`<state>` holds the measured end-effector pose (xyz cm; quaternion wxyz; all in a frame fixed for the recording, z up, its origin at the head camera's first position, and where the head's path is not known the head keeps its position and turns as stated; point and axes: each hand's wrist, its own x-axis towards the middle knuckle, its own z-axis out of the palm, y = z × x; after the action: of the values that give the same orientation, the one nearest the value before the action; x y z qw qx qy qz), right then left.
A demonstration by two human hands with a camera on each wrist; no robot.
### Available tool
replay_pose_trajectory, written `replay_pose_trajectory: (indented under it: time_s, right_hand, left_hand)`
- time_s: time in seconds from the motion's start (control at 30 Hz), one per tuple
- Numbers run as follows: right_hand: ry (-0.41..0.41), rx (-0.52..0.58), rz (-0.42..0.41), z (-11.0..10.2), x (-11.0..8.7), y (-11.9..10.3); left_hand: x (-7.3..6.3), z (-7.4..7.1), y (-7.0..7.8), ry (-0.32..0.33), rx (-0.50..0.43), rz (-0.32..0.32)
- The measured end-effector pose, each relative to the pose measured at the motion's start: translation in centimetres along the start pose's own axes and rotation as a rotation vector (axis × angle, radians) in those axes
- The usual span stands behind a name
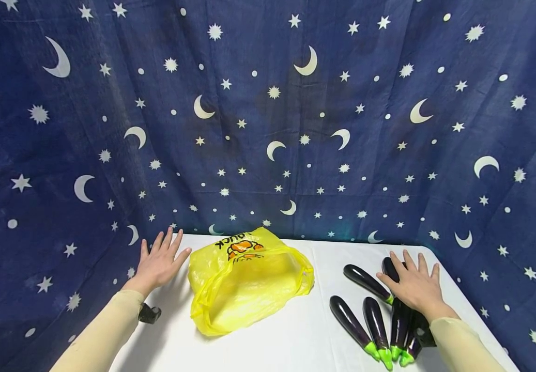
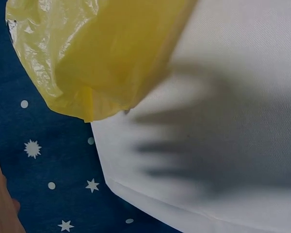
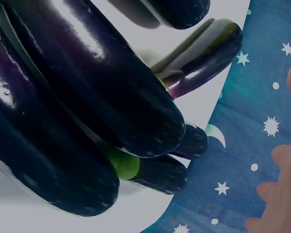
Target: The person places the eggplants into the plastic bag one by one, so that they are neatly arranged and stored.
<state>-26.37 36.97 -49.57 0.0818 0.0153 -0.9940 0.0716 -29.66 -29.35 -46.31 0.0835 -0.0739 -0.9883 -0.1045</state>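
White bench (image 1: 295,338), blue starry curtain (image 1: 249,103) behind; left hand (image 1: 158,266) beside yellow bag (image 1: 251,284), right hand (image 1: 415,287) over eggplants (image 1: 376,323), partly hiding them; all fingers spread, released; wrist views crop both hands

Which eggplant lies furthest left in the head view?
The eggplant at the left end of the front row; its dark rounded tip reaches further left than any other eggplant's.

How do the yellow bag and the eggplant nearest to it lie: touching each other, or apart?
Apart: the head view plainly shows white table between the yellow bag and the nearest eggplant.
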Motion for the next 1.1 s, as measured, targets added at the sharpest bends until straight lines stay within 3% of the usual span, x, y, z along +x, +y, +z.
replay_pose_trajectory:
  time_s: [0.6,1.1]
  right_hand:
    - [-0.006,0.039,-0.077,0.0,-0.8,-1.8]
    - [-0.026,0.039,-0.160,0.3,-1.6,-4.3]
  left_hand:
    - [-0.4,-0.9,2.0,-0.018,-0.032,0.048]
    - [-0.9,-0.6,3.0,0.040,-0.082,0.128]
